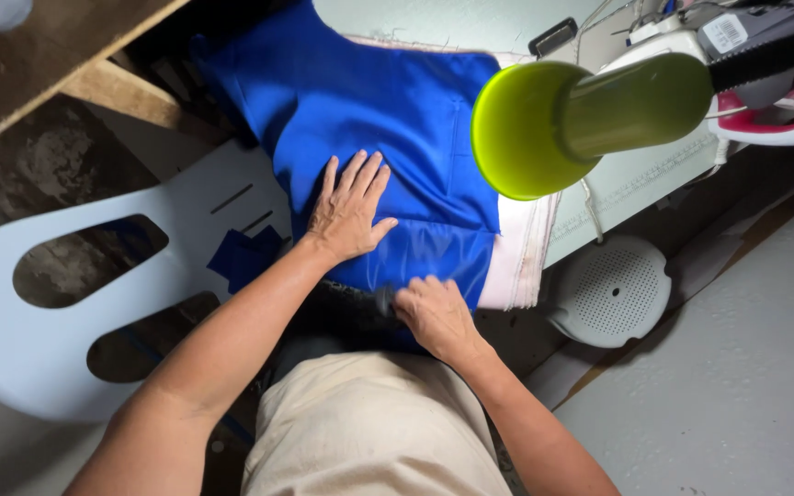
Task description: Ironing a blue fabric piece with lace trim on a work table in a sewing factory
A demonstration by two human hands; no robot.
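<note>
one pale blue plastic chair [11,340], left of all fingers | left hand [346,216]: five fingers spread open, flat on one blue cloth [388,119] | right hand [436,317]: fingers curled, pinching cloth's near edge | one green lamp shade [530,129], right beyond fingertips
</note>
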